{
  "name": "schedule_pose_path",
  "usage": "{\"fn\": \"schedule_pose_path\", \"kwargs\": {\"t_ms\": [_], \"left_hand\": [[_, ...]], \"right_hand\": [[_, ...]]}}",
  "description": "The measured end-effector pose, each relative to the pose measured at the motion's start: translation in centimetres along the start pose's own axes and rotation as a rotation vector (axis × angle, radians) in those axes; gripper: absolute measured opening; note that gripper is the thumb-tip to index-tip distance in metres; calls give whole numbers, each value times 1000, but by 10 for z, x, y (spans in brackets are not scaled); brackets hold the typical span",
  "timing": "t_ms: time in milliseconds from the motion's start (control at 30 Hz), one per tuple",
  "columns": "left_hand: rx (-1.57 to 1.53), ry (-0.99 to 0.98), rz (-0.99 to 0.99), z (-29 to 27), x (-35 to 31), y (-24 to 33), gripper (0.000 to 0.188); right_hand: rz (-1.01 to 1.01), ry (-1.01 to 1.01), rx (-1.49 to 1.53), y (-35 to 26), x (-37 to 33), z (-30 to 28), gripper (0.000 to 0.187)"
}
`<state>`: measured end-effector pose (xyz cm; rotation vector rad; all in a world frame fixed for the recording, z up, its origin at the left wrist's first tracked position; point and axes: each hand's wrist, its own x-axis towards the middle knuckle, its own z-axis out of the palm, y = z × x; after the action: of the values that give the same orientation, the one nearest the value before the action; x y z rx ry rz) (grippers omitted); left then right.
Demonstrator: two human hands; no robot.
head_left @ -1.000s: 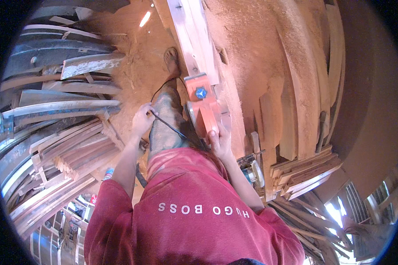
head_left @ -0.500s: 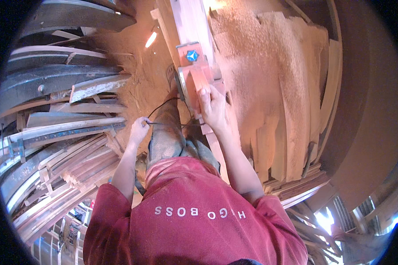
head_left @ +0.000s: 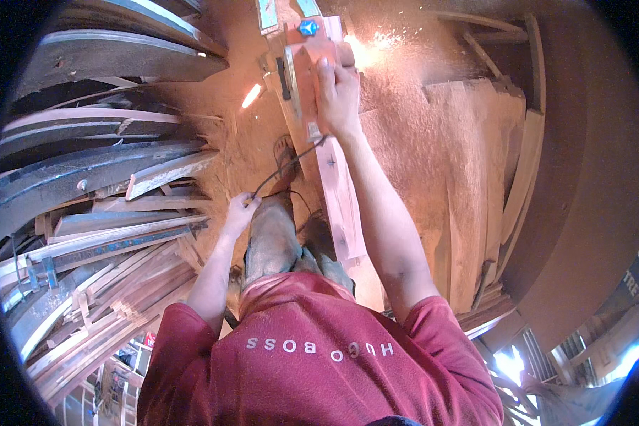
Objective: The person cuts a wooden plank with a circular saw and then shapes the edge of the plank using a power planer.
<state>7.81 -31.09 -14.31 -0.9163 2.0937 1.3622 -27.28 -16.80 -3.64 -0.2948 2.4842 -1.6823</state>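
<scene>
Out in front, my right hand (head_left: 341,99) is wrapped round the handle of an electric hand planer (head_left: 305,74) with a reddish body. A blue star-shaped knob (head_left: 308,28) sits at the planer's far end. Beneath it runs a pale wooden board (head_left: 341,202), whose near part is bare and stretches back toward my legs. A dark power cord (head_left: 285,167) leads from the planer's rear to my left hand (head_left: 244,211), whose fingers are closed on it, low and left of the board. The planer's sole is hidden from above.
Stacked boards and curved planks (head_left: 106,149) fill the left side, some ends jutting toward me. Sawdust covers the floor (head_left: 220,135) and the wide slabs (head_left: 468,177) on the right. My foot (head_left: 284,153) stands left of the board. Wood dust hangs beyond the planer.
The planer and my right hand have slid forward, away from me, along the board. More of the board's near end shows. The cord is drawn out farther between the planer and my left hand.
</scene>
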Motion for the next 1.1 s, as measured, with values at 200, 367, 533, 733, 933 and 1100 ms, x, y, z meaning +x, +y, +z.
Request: {"fn": "schedule_pose_path", "kwargs": {"t_ms": [200, 367, 533, 733, 933, 1100], "left_hand": [[-94, -24, -29, 8, 7, 52, 32], [-380, -11, 41, 35, 5, 33, 29], [-69, -34, -95, 39, -52, -39, 29], [104, -50, 182, 80, -132, -114, 20], [451, -308, 351, 129, -188, -83, 20], [265, -201, 223, 133, -180, -106, 19]], "right_hand": [[59, -16, 55, -1, 79, 24, 58], [34, -43, -72, -8, 108, 20, 63], [-252, -57, -143, 10, -58, -27, 59], [469, -343, 52, 15, -402, -154, 39], [552, -224, 127, 29, -595, -211, 46], [543, -253, 80, 31, -550, -200, 49]]}}
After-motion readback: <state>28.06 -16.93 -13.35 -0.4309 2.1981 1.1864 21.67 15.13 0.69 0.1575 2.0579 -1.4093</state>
